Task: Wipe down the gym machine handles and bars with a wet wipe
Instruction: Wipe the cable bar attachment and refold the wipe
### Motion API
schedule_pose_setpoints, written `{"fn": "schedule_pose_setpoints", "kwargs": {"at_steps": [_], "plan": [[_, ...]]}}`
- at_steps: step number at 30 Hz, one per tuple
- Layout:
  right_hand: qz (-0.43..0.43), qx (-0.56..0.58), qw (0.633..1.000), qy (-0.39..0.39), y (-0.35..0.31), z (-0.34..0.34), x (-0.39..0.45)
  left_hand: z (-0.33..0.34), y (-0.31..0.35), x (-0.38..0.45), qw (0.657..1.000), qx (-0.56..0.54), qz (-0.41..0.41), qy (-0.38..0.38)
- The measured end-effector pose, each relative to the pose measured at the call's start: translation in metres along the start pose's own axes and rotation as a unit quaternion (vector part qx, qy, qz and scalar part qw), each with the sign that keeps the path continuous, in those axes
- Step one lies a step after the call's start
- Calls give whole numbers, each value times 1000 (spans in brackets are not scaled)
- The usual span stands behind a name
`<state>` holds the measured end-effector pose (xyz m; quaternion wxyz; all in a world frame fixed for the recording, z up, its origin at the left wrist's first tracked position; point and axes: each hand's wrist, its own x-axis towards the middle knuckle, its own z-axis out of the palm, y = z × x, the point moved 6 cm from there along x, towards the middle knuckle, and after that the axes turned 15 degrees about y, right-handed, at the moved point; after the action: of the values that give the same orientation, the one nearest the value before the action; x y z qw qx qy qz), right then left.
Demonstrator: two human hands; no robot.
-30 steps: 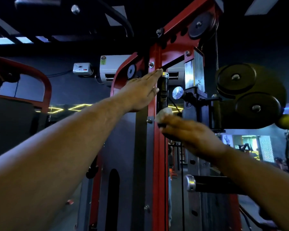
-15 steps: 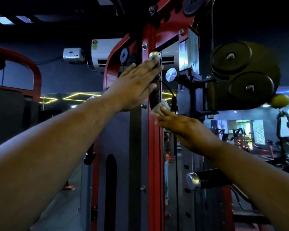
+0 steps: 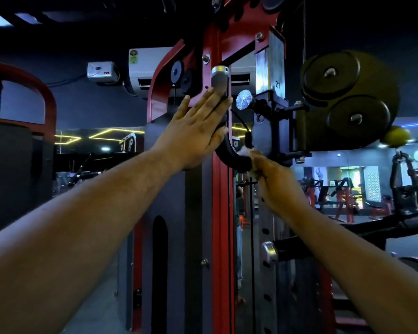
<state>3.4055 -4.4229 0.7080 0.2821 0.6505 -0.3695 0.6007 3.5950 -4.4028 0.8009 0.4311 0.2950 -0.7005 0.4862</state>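
Note:
A black curved handle (image 3: 229, 155) with a chrome-capped grey end (image 3: 219, 78) rises in front of the red upright of the gym machine (image 3: 221, 213). My left hand (image 3: 196, 131) lies flat with straight fingers against the handle's upper part. My right hand (image 3: 275, 182) grips a white wet wipe (image 3: 245, 150) and presses it on the handle's lower bend, where it meets the black carriage. Only a small bit of the wipe shows above my fingers.
A dark pulley housing with two round wheels (image 3: 348, 97) sticks out at the right. Below it a second black bar with a chrome cap (image 3: 269, 251) points toward me. A white air conditioner (image 3: 145, 66) hangs behind. More machines stand at the far right.
My right hand with the wipe has slid down the handle to its lower bend. My left hand has stayed flat on the handle while the view tilted upward.

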Motion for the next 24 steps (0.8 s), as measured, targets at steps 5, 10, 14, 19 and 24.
{"fn": "schedule_pose_setpoints", "kwargs": {"at_steps": [5,10,14,19,24], "plan": [[77,8,996,37,-11,4,1,0,7,-7,1000,-12,-24,-2],[119,241,961,64,-55,-17,12,-10,-3,-3,1000,3,-4,-25],[46,200,965,163,-75,-48,74,-24,-20,-4,999,5,-45,-28],[-183,-36,982,41,-108,-9,139,-25,-29,-17,995,4,-90,-40],[-265,-43,963,4,-113,0,94,-25,-21,-37,994,-2,-88,-63]]}}
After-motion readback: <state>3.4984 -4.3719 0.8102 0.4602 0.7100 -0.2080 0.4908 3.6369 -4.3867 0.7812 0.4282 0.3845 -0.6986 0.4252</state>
